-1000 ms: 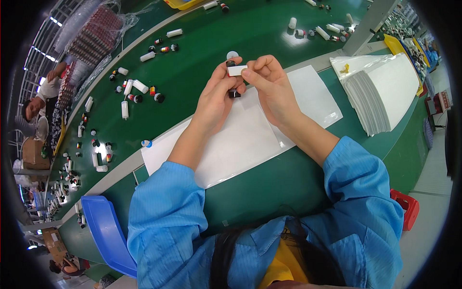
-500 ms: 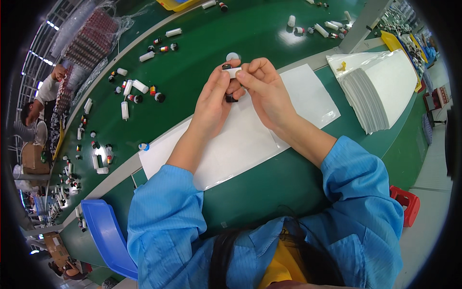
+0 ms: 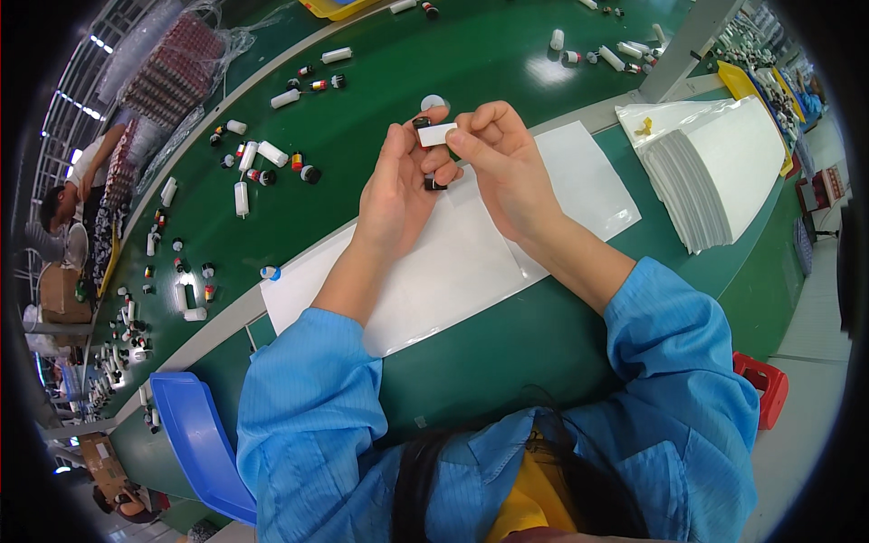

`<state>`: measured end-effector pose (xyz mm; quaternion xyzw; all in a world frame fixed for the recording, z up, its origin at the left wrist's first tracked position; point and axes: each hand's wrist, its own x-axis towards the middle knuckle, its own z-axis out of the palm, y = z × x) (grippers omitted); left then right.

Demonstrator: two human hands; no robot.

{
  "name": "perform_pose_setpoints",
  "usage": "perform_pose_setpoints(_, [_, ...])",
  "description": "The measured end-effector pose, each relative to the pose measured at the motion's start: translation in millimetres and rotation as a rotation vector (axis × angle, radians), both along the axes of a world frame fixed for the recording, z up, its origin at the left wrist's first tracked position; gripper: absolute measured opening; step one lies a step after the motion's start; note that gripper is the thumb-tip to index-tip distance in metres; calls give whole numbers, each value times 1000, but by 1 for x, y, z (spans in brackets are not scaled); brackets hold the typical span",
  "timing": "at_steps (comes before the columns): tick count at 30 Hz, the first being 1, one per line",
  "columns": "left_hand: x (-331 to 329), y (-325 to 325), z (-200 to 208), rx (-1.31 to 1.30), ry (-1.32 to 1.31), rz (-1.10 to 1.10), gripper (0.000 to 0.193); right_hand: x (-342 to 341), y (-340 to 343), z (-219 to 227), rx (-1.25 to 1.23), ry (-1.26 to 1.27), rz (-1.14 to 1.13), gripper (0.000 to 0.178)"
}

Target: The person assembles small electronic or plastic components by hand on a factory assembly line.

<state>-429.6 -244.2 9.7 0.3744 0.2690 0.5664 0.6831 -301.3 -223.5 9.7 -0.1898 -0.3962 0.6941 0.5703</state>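
My right hand [image 3: 509, 167] pinches a small white cylinder [image 3: 437, 135] between thumb and fingers. Its left end meets a black cap [image 3: 421, 123] at the fingers of my left hand [image 3: 391, 185]. The left fingers are curled, and another black piece [image 3: 434, 183] shows below them; how it is held is partly hidden. Both hands are above white sheets [image 3: 425, 290] lying on the green table. Just beyond the fingers is a pale round disc [image 3: 434, 102] on the green belt.
White tubes [image 3: 242, 199] and small black, red and yellow parts lie scattered on the green belt [image 3: 362, 118]. A blue tray [image 3: 195, 443] sits at lower left, a stack of white sheets [image 3: 692, 181] at right. A metal post [image 3: 674, 59] rises at upper right. Another person [image 3: 86, 176] is far left.
Parts on the belt have shifted slightly up and to the right. My left thumb has lifted off the white cylinder, showing more of it. My right hand still pinches it.
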Motion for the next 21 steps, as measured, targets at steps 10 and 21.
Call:
perform_pose_setpoints(10, [-1, 1, -10, 71, 138, -21, 43, -1, 4, -11, -111, -33, 63, 17])
perform_pose_setpoints(21, [1, 2, -5, 94, 760, 40, 50, 33, 17, 10, 192, -577, 33, 37])
